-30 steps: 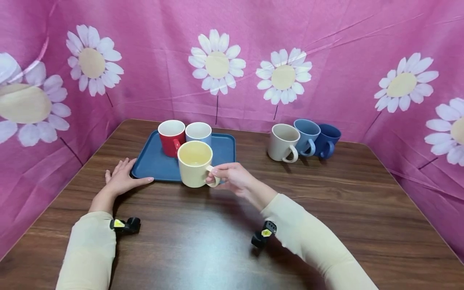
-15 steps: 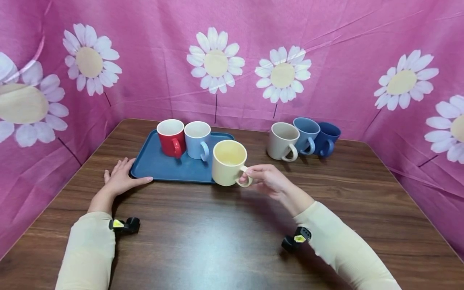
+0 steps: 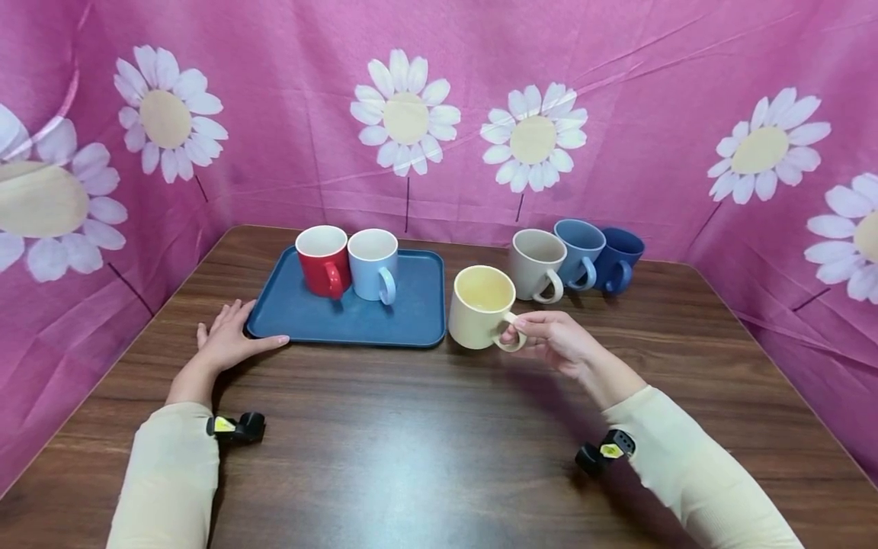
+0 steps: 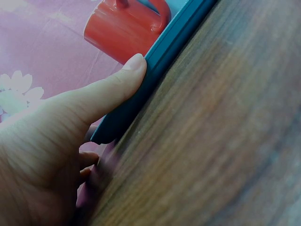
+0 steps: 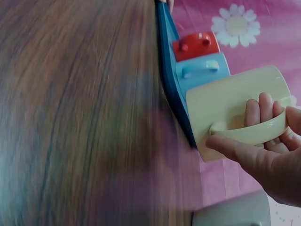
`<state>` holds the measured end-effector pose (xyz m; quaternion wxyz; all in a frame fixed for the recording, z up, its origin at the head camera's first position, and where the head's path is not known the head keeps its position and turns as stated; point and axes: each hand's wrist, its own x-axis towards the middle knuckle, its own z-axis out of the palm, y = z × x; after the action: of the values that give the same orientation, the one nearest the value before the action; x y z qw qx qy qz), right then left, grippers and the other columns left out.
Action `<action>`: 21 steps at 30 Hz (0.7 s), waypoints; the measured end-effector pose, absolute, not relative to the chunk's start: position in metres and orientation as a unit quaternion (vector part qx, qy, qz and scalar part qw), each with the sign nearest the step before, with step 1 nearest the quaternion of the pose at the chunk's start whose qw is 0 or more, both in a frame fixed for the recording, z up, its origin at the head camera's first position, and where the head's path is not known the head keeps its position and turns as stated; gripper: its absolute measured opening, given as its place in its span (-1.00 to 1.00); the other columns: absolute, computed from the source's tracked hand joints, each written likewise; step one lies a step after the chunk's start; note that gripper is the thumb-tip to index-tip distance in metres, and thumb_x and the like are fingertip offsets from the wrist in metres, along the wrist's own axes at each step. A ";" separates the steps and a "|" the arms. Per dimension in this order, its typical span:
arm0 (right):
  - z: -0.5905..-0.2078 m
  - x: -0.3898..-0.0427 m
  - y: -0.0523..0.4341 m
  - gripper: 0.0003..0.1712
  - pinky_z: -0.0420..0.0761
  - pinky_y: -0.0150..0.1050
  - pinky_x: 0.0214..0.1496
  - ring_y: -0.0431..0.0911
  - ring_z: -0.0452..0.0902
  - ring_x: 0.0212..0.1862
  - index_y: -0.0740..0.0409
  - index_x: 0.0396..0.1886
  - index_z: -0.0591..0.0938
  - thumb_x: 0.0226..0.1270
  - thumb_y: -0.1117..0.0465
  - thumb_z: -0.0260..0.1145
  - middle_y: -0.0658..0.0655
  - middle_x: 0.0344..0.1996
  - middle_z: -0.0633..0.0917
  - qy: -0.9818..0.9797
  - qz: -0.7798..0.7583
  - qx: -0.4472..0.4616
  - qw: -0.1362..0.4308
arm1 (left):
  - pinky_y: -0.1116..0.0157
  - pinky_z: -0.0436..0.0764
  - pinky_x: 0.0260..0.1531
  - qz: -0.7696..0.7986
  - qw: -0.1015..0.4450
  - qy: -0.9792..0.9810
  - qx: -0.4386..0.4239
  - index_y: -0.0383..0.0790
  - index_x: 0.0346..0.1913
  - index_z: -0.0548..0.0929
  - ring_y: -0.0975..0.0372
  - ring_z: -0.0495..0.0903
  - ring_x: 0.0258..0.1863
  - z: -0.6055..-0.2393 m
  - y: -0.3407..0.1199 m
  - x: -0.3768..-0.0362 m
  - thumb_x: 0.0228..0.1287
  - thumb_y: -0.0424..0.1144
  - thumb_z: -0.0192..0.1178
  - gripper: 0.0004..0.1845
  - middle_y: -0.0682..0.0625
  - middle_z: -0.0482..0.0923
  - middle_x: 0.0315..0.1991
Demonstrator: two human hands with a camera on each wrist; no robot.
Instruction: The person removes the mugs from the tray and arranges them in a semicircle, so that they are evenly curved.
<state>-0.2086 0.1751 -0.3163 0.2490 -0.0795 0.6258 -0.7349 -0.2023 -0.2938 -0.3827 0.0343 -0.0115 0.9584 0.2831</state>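
Note:
A pale yellow mug (image 3: 475, 316) is upright just off the right end of the blue tray (image 3: 329, 328). My right hand (image 3: 552, 339) grips it by the handle; in the right wrist view fingers (image 5: 265, 106) pass through the handle loop (image 5: 256, 133). At the tray's front left corner rests my left hand (image 3: 229, 335), fingers spread along the side. Its thumb (image 4: 115, 89) lies against the tray rim in the left wrist view. On the tray, a red mug (image 3: 317, 263) and a light blue mug (image 3: 369, 267) stand side by side, handles toward me.
Behind the yellow mug and to its right stand a beige mug (image 3: 531, 267), a mid-blue mug (image 3: 576, 248) and a dark blue mug (image 3: 617, 255) in a slanting row. A pink daisy cloth (image 3: 302, 114) hangs round the back and sides of the wooden table (image 3: 384, 427).
My right hand has carried the yellow mug rightward, from over the front of the tray to past its right end. The left hand has stayed at the tray corner.

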 end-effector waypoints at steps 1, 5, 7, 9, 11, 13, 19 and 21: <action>-0.317 -0.209 0.178 -0.63 0.40 -0.04 -0.06 -0.09 0.56 -0.34 0.18 -0.47 0.61 0.26 0.48 -0.11 0.13 -0.51 0.63 0.626 -0.735 -0.082 0.247 | -0.27 -0.43 -0.08 0.283 0.034 0.958 -0.012 -0.37 0.29 -0.06 -0.20 -0.34 0.22 -0.383 -0.294 -0.202 -0.13 0.27 0.15 0.08 -0.45 -0.23 0.24; -0.318 -0.210 0.188 -0.61 0.46 -0.11 -0.12 -0.10 0.56 -0.34 0.18 -0.48 0.62 0.27 0.49 -0.13 0.13 -0.52 0.64 0.628 -0.735 -0.079 0.243 | -0.27 -0.43 -0.08 0.283 0.035 0.958 -0.013 -0.37 0.29 -0.06 -0.20 -0.34 0.22 -0.384 -0.294 -0.202 -0.13 0.27 0.15 0.08 -0.45 -0.23 0.24; -0.318 -0.210 0.192 -0.61 0.48 -0.16 -0.15 -0.10 0.57 -0.35 0.18 -0.48 0.62 0.27 0.49 -0.12 0.13 -0.52 0.64 0.628 -0.737 -0.077 0.239 | -0.27 -0.43 -0.08 0.284 0.034 0.958 -0.013 -0.37 0.28 -0.06 -0.20 -0.34 0.22 -0.384 -0.294 -0.202 -0.13 0.27 0.15 0.07 -0.46 -0.23 0.24; -0.319 -0.211 0.196 -0.62 0.50 -0.19 -0.18 -0.11 0.56 -0.35 0.17 -0.47 0.63 0.26 0.48 -0.12 0.13 -0.52 0.64 0.626 -0.739 -0.077 0.237 | -0.27 -0.43 -0.08 0.284 0.033 0.958 -0.012 -0.37 0.28 -0.05 -0.20 -0.34 0.22 -0.383 -0.294 -0.202 -0.13 0.27 0.15 0.07 -0.46 -0.23 0.24; -0.320 -0.211 0.199 -0.63 0.50 -0.21 -0.20 -0.11 0.56 -0.35 0.18 -0.48 0.63 0.27 0.48 -0.10 0.13 -0.52 0.64 0.623 -0.742 -0.075 0.236 | -0.27 -0.43 -0.08 0.284 0.033 0.958 -0.012 -0.37 0.28 -0.05 -0.20 -0.34 0.22 -0.383 -0.294 -0.202 -0.13 0.27 0.15 0.07 -0.46 -0.23 0.23; -0.321 -0.212 0.202 -0.64 0.50 -0.21 -0.19 -0.11 0.56 -0.35 0.19 -0.48 0.63 0.27 0.47 -0.09 0.13 -0.52 0.63 0.621 -0.743 -0.073 0.238 | -0.27 -0.43 -0.08 0.283 0.034 0.958 -0.012 -0.37 0.28 -0.05 -0.19 -0.34 0.22 -0.382 -0.294 -0.202 -0.13 0.27 0.15 0.07 -0.46 -0.23 0.23; -0.324 -0.215 0.210 -0.63 0.50 -0.19 -0.18 -0.10 0.56 -0.35 0.20 -0.48 0.64 0.28 0.46 -0.10 0.14 -0.51 0.64 0.610 -0.751 -0.070 0.243 | -0.27 -0.43 -0.08 0.280 0.035 0.959 -0.013 -0.37 0.28 -0.06 -0.20 -0.34 0.22 -0.382 -0.294 -0.203 -0.13 0.28 0.15 0.08 -0.46 -0.23 0.24; -0.324 -0.216 0.211 -0.63 0.50 -0.19 -0.19 -0.10 0.56 -0.35 0.21 -0.47 0.64 0.28 0.46 -0.10 0.14 -0.51 0.64 0.606 -0.754 -0.066 0.243 | -0.27 -0.43 -0.08 0.281 0.035 0.959 -0.013 -0.38 0.28 -0.06 -0.20 -0.34 0.22 -0.382 -0.294 -0.203 -0.13 0.28 0.15 0.08 -0.46 -0.24 0.24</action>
<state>-0.2157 0.2113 -0.3244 0.2426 -0.0656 0.6063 -0.7545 -0.2029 -0.2940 -0.3824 0.0354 -0.0132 0.9590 0.2808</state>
